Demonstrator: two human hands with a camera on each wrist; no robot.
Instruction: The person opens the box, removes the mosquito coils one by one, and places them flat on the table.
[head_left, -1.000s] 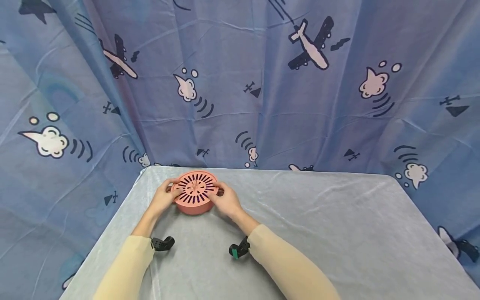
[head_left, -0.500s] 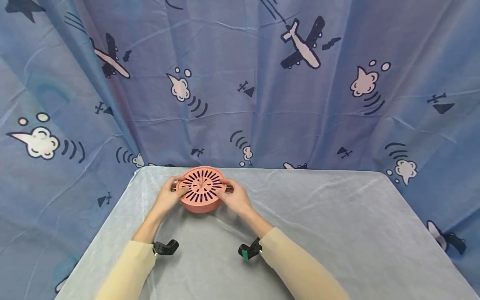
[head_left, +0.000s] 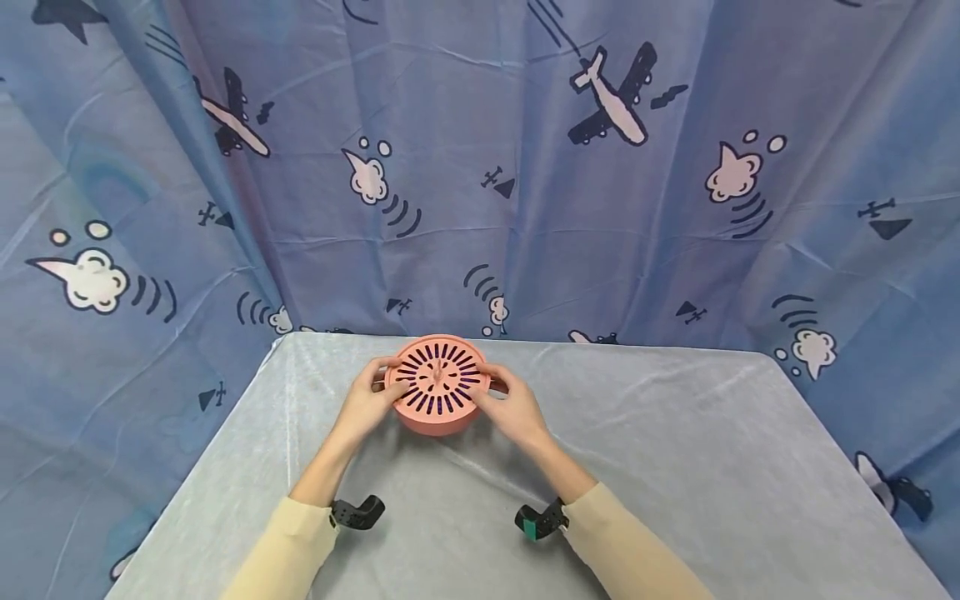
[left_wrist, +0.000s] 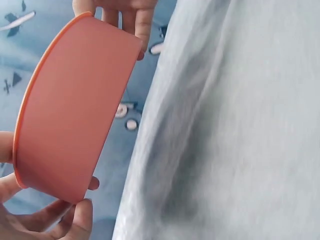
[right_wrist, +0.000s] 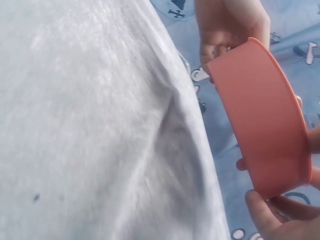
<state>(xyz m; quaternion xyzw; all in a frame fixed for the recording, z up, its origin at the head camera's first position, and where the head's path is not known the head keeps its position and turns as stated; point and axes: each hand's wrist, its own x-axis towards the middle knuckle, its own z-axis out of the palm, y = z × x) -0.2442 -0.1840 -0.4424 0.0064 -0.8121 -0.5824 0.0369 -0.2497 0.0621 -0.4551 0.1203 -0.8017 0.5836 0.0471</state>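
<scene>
Both hands hold a round pink tub (head_left: 437, 427) with a slotted lid (head_left: 441, 388) that carries a small raised piece at its centre. My left hand (head_left: 366, 398) grips its left side and my right hand (head_left: 516, 407) its right side, thumbs on top near the rim. Fingertips curl beneath the base in both wrist views, and the tub looks lifted off the table. Its smooth side wall (left_wrist: 75, 100) fills the left part of the left wrist view. In the right wrist view the same wall (right_wrist: 265, 120) appears at the right. The contents are hidden.
A pale grey cloth covers the table (head_left: 675, 467), with soft creases. Right behind the table's far edge hangs a blue curtain (head_left: 585, 250) printed with planes and clouds. Each wrist wears a black camera mount, one on the left (head_left: 358, 512) and one on the right (head_left: 542, 521).
Both hands and the tub have moved to the right across the view, staying near the table's far edge. The grip looks the same throughout.
</scene>
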